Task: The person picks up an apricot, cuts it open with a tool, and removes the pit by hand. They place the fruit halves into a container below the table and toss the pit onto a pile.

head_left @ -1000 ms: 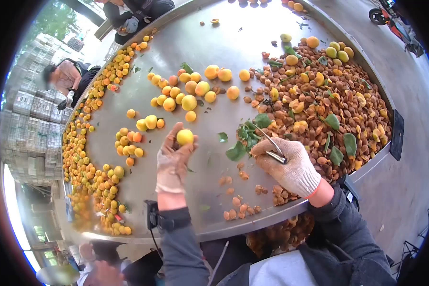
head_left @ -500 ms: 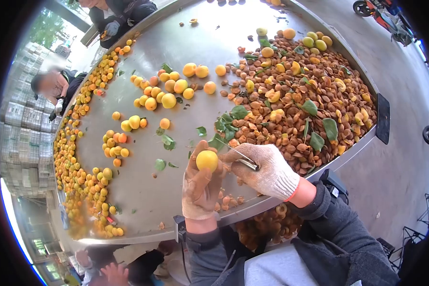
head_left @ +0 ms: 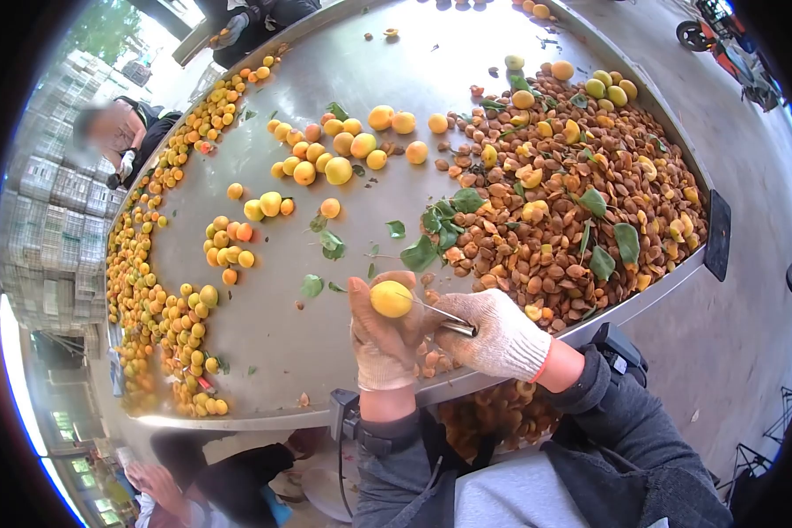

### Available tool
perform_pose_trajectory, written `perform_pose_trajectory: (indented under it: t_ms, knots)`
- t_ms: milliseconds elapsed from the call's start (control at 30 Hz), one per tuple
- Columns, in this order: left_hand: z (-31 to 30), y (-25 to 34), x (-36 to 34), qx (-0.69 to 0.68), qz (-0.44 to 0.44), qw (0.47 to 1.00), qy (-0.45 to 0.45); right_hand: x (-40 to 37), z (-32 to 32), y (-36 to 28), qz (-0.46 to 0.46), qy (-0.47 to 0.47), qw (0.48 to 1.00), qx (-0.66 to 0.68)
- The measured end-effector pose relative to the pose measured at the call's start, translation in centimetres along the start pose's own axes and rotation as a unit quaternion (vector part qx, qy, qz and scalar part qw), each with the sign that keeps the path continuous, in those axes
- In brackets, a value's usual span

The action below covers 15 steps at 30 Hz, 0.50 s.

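My left hand [head_left: 380, 339], in a worn cloth glove, grips a yellow apricot [head_left: 391, 299] above the near edge of the round metal table [head_left: 264, 343]. My right hand [head_left: 500, 337], in a white glove, holds a small metal knife [head_left: 444, 320] whose blade touches the apricot's right side. A few brown pits lie on the table just under both hands. A big heap of pits [head_left: 572, 220] mixed with green leaves spreads to the right.
Loose apricots [head_left: 326, 158] lie mid-table and a long band of them [head_left: 158, 290] runs along the left rim. Other people sit at the far left [head_left: 119, 136], top [head_left: 246, 22] and bottom left [head_left: 176, 484]. Stacked crates [head_left: 48, 220] stand left; a motorbike [head_left: 730, 44] stands at the top right.
My left hand brought the apricot from mid-table back to the near edge. My right hand moved the knife in until its blade met the fruit.
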<state>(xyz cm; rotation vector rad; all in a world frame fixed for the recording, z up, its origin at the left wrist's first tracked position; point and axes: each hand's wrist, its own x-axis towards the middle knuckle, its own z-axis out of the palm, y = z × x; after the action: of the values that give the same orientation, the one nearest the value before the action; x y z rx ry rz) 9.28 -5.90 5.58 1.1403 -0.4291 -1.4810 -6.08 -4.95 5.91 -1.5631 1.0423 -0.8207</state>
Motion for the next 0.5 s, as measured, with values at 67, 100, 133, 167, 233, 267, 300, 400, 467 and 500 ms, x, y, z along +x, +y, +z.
perform_pose_trajectory:
  t_ms: [67, 100, 133, 167, 233, 267, 300, 400, 467, 500]
  knots:
    - [-0.9, -0.4, 0.3, -0.041, -0.051, 0.997, -0.045, -0.1, -0.1, -0.3, -0.002, -0.004, 1.0, -0.004]
    - [-0.8, -0.3, 0.1, -0.043, -0.049, 0.997, -0.045, -0.2, -0.1, -0.4, -0.003, -0.008, 1.0, -0.006]
    - [-0.5, -0.3, -0.1, -0.01, -0.042, 0.999, -0.028, -0.2, 0.0, -0.4, -0.004, -0.01, 1.0, -0.007]
    - [-0.1, -0.2, -0.4, 0.022, -0.034, 0.999, -0.01, -0.3, 0.0, -0.3, -0.005, -0.008, 1.0, -0.027]
    - [0.7, 0.1, -1.0, 0.058, -0.026, 0.998, 0.004, -0.4, -0.1, -0.4, -0.006, -0.009, 0.999, -0.047]
    - [0.9, 0.2, -1.2, 0.097, -0.018, 0.995, 0.017, -0.4, -0.1, -0.5, -0.002, -0.009, 0.997, -0.07]
    - [0.7, 0.2, -1.3, 0.096, -0.017, 0.995, 0.018, -0.4, -0.2, -0.6, 0.002, -0.009, 0.996, -0.093]
    - [0.6, 0.2, -1.6, 0.14, -0.016, 0.99, -0.014, -0.6, -0.4, -1.0, 0.007, -0.016, 0.995, -0.099]
    - [1.1, 0.3, -1.9, 0.143, 0.002, 0.99, 0.018, -0.8, -0.4, -0.8, 0.002, -0.019, 0.994, -0.105]
    - [1.1, 0.3, -2.0, 0.143, 0.002, 0.99, 0.017, -0.9, -0.4, -0.8, -0.004, -0.023, 0.994, -0.111]
